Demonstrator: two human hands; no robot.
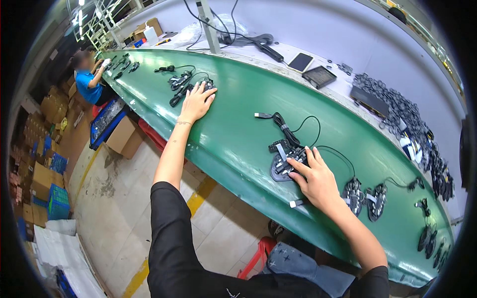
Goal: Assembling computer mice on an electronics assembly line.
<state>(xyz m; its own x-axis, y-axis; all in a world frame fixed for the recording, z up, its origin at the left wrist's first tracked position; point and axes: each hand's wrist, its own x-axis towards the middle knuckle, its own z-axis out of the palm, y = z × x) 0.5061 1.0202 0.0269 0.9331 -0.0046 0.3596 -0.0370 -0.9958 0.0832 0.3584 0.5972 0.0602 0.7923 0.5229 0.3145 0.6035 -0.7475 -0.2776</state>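
My left hand [198,103] reaches far across the green belt, fingers stretched and resting on a half-built computer mouse [208,83] that they partly cover. More open mice with coiled black cables [180,81] lie just left of it. Nearer, my right hand [320,181] is spread over the right side of another open mouse [282,166]. Its thumb and fingertips touch the exposed inside parts, and a grey strip [281,151] lies across this mouse. The bundled black cable [283,127] runs up from it to a USB plug [262,115]. A second light plug [296,203] lies below my right hand.
More open mice [376,201] lie along the belt [238,99] at right. On the ledge behind are a phone [300,62], a black tray [319,76] and a heap of small dark parts [392,99]. A co-worker [89,79] sits at the far left, near a blue bin [107,121].
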